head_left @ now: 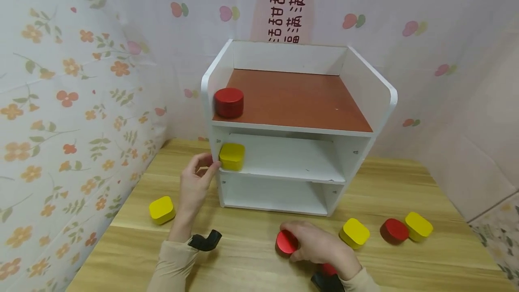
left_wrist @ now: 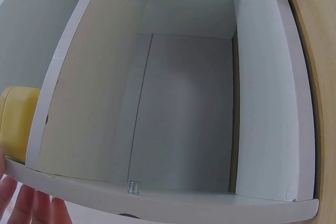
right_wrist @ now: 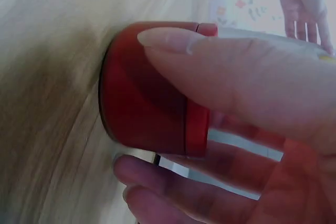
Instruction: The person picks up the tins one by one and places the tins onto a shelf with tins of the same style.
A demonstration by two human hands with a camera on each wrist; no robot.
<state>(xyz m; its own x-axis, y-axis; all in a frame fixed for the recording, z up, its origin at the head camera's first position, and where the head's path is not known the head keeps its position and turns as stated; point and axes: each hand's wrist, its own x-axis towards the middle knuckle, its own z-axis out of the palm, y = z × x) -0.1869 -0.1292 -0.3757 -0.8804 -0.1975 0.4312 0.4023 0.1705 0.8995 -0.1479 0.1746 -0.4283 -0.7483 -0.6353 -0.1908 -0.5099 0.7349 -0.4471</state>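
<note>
My right hand [head_left: 314, 242] grips a round red tin [head_left: 287, 243] on the table in front of the shelf. In the right wrist view, the thumb lies across the side of this red tin [right_wrist: 152, 87] and the fingers are on its other side. My left hand [head_left: 196, 181] holds the left side panel of the white shelf unit [head_left: 279, 127], thumb at the front edge, fingers outside it. Close to that thumb, a yellow rounded-square tin [head_left: 232, 157] stands at the left end of the middle shelf. A second red tin [head_left: 229, 102] sits on the brown top, front left.
On the table, a yellow tin [head_left: 162, 210] lies left of the shelf. Right of my right hand are another yellow tin [head_left: 354, 233], a red tin [head_left: 394, 231] and a yellow tin [head_left: 419, 226]. Another red piece [head_left: 328, 269] is partly hidden under my right wrist.
</note>
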